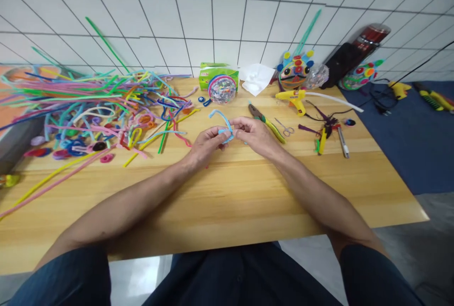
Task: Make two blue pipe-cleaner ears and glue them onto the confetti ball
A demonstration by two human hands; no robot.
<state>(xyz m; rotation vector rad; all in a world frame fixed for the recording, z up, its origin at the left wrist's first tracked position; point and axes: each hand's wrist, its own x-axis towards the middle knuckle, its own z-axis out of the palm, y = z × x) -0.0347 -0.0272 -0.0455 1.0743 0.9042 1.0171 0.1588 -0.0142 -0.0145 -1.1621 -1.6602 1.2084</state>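
Between my two hands, above the middle of the wooden table, is a light blue pipe cleaner (226,136) wound into a small coil, its loose end curving up and to the left. My left hand (210,143) pinches the coil from the left side. From the right, my right hand (251,134) has its thumb and fingers closed on the same coil. Just beyond my right hand lie pliers (266,123) with yellow-green handles and small scissors (284,127).
Many coloured pipe cleaners (88,93) heap up at the left. Against the tiled wall stand a green box (217,70), a decorated animal head (295,72) and a thermos (369,41). A yellow glue gun (296,101) and a marker (343,141) lie at the right.
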